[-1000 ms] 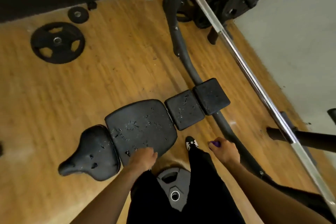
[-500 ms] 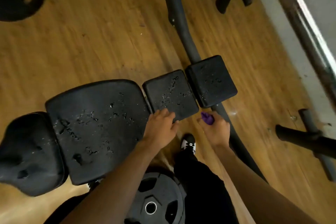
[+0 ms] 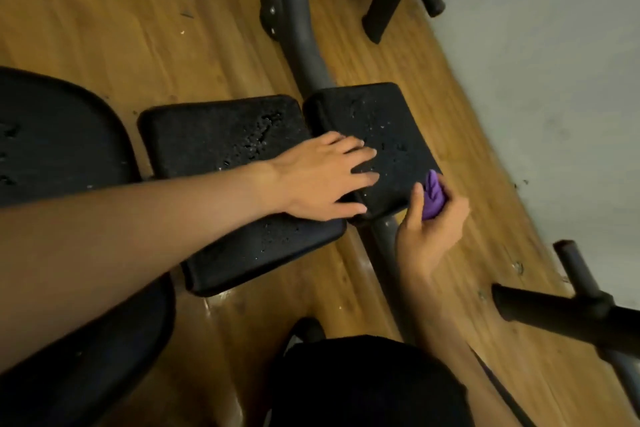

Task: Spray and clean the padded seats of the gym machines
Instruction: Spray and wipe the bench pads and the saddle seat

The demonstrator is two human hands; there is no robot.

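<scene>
left hand (image 3: 322, 180) flat across two wet pads' seam — right hand (image 3: 431, 236) gripping purple cloth (image 3: 433, 199)

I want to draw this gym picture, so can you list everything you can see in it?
big pad: one, black, far left
middle pad: one, black, wet with drops, centre
end pad: one, black, wet with drops, right of the middle pad
tube: one, dark grey, runs from the top down under the end pad
bars: several, black, top right and lower right
floor: one, brown wood, all around
grey area: one, far right
purple thing: one, purple, in the right hand; cannot tell what it is
leg: one, in black, bottom
left hand: flat across middle and end pads
right hand: grips the purple thing
</scene>
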